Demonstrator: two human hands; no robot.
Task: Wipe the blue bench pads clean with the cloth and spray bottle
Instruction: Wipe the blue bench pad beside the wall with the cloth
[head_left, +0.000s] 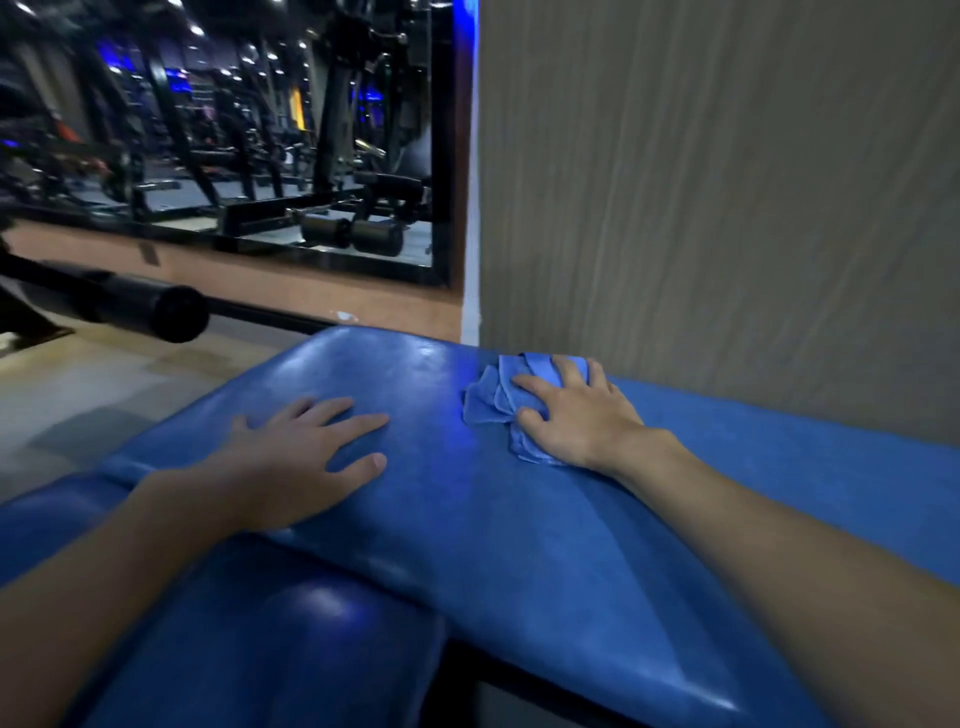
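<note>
A long blue bench pad fills the middle of the head view, slanting from the near right to the far centre. A crumpled blue cloth lies on its far end. My right hand presses down on the cloth, fingers spread over it. My left hand lies flat on the pad's left side, fingers apart, holding nothing. A second blue pad sits lower at the near left. No spray bottle is in view.
A grey wall panel stands right behind the bench. A framed mirror at the far left reflects gym machines. A black padded roller bar juts in from the left over a tan floor.
</note>
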